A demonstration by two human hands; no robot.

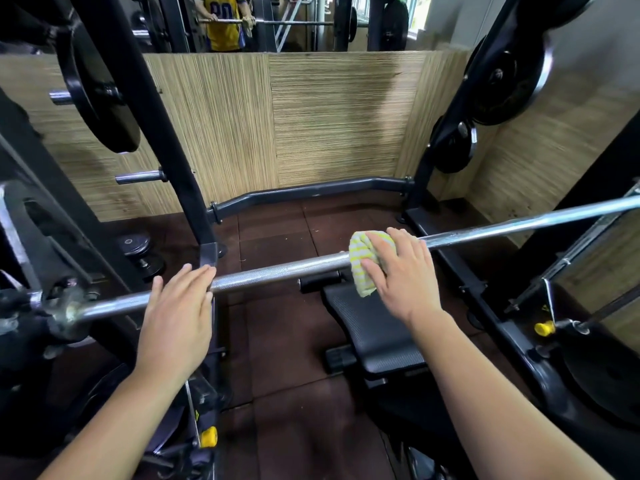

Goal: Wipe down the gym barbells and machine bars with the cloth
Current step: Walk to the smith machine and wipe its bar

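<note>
A gym corner with wood-grain wall panels (329,116) and dark rubber floor tiles (277,341), seen from head height inside a black steel rack (162,143). A chrome barbell (277,271) runs across the view from lower left to upper right, racked above a black padded bench (374,327). The right hand (405,275) is cupped over a bunched white cloth with yellow stripes (362,258), fingers bent over the top and thumb on the near side, holding the cloth against the bar near its middle. The left hand (176,306) lies palm down on the bar further left, fingers straight and together, gripping nothing. The bar will likely be heavy, rigid and smooth, with a rougher knurled stretch between the hands. It should not need lifting, only steadying while the cloth slides along it. The cloth looks soft and light, and is best wrapped around the bar so it reaches the underside. Black weight plates (100,98) hang on pegs to either side. A mirror (304,22) above the panels shows a person in a yellow jersey with blue digits, too blurred to read with certainty. No brand names or labels are legible on the equipment.
</note>
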